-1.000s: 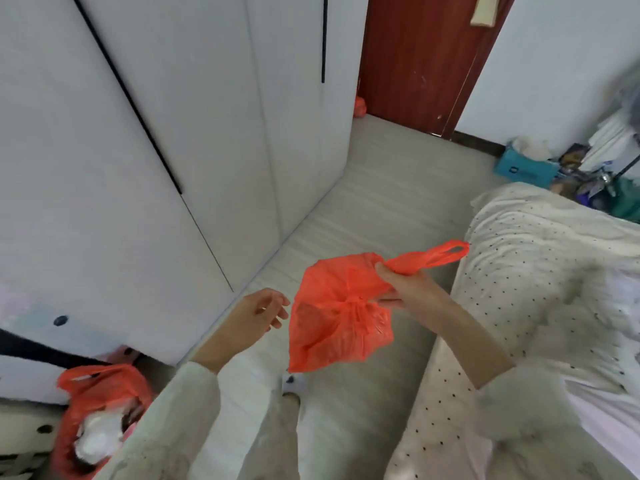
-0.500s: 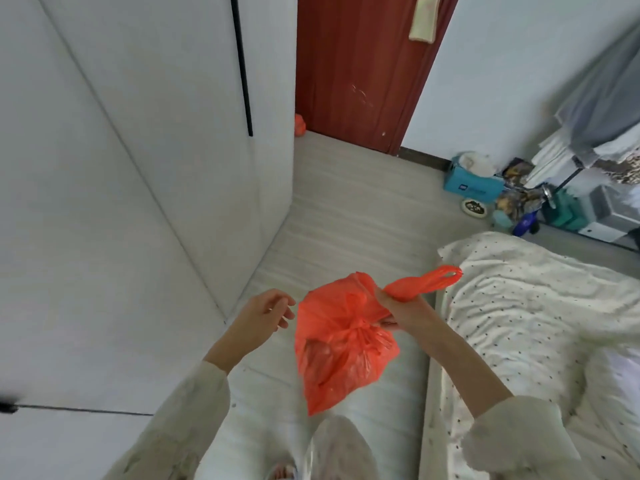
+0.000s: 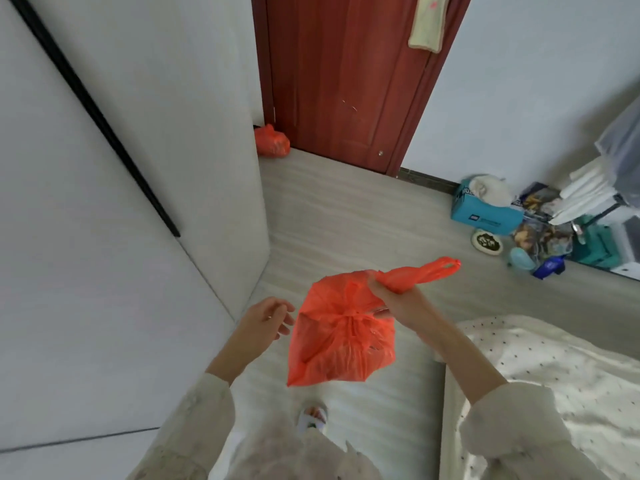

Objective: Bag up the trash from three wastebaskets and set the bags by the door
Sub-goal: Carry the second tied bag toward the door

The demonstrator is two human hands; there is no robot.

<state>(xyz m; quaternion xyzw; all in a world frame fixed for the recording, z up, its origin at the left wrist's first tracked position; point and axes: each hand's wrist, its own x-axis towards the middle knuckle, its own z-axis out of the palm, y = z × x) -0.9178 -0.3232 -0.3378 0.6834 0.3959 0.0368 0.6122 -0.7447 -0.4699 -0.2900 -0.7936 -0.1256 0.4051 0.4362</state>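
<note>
Right hand (image 3: pixel 398 299) clamped on handles of tied orange plastic trash bag (image 3: pixel 341 337), hanging mid-air above grey floor (image 3: pixel 346 216). Left hand (image 3: pixel 265 322) empty, fingers loosely spread, just beside bag. Second tied orange bag (image 3: pixel 272 142) lies by red-brown wooden door (image 3: pixel 346 74).

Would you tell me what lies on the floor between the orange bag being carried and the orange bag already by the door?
In the head view, only bare floor separates the held bag from the bag by the door.
</note>
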